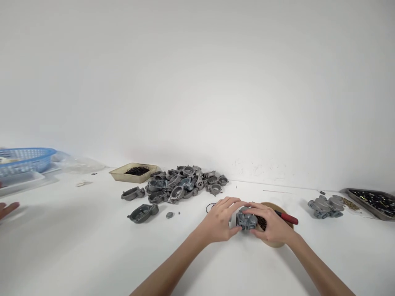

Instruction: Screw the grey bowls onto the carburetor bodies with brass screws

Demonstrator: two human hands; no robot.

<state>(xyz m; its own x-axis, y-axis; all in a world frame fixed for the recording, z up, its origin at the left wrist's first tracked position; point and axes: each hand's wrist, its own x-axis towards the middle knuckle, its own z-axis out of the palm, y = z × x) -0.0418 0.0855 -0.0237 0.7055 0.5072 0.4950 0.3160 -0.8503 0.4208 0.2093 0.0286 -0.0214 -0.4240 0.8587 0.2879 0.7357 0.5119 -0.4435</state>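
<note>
Both of my hands close around one small grey metal casting (246, 220) on the white table, just in front of me. My left hand (220, 222) grips its left side with curled fingers. My right hand (271, 226) grips its right side and partly covers a round tan bowl (276, 243) holding small dark bits (262, 222). A red-handled tool (288, 217) lies behind my right hand. A black O-ring (210, 206) lies just beyond my left hand.
A pile of grey metal castings (182, 184) lies mid-table, with loose ones (142, 213) nearer. Behind it sits a tan tray of black rings (134, 171). At right are assembled castings (326, 205) and a dark tray of small parts (372, 202). A blue basket (26, 159) and another person's fingers (8, 209) show at left.
</note>
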